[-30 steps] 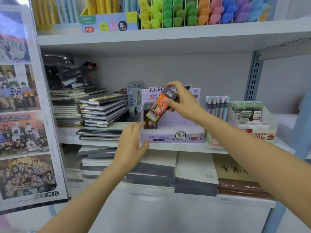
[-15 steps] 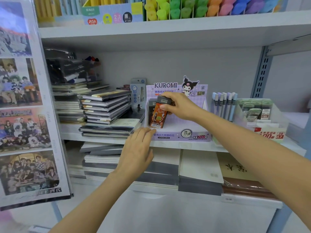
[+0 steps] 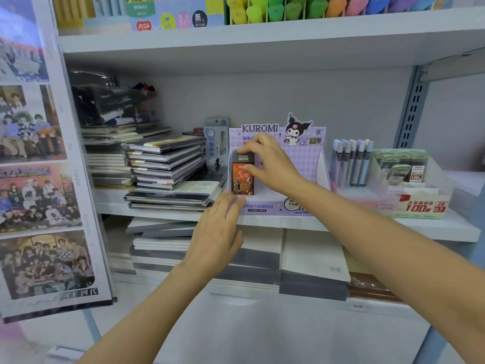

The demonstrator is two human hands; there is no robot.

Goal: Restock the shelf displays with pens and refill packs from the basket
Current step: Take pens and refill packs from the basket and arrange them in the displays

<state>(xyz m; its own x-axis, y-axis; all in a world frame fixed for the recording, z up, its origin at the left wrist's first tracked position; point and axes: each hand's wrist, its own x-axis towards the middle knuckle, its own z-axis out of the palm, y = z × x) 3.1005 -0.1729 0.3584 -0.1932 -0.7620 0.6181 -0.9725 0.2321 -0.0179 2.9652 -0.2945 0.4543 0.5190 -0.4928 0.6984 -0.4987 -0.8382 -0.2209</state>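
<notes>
White store shelving point(image 3: 367, 227) filled the view, and on its middle board an orange-and-black refill pack point(image 3: 242, 179) stood upright in the left end of a purple Kuromi display box point(image 3: 312, 164). The right hand point(image 3: 273, 166) gripped the pack's dark top, fingers curled over it and the thumb on its front face. The left hand point(image 3: 217, 232) was held flat, fingers straight, their tips touching the box's near left corner. Just left of the box sat a stack of notebooks point(image 3: 168, 164); to its right stood pastel pens point(image 3: 351, 161), then a tray of green-capped packs point(image 3: 404, 166). Coloured highlighters point(image 3: 288, 9) lined the upper board, and photo sheets point(image 3: 39, 179) hung at far left.
</notes>
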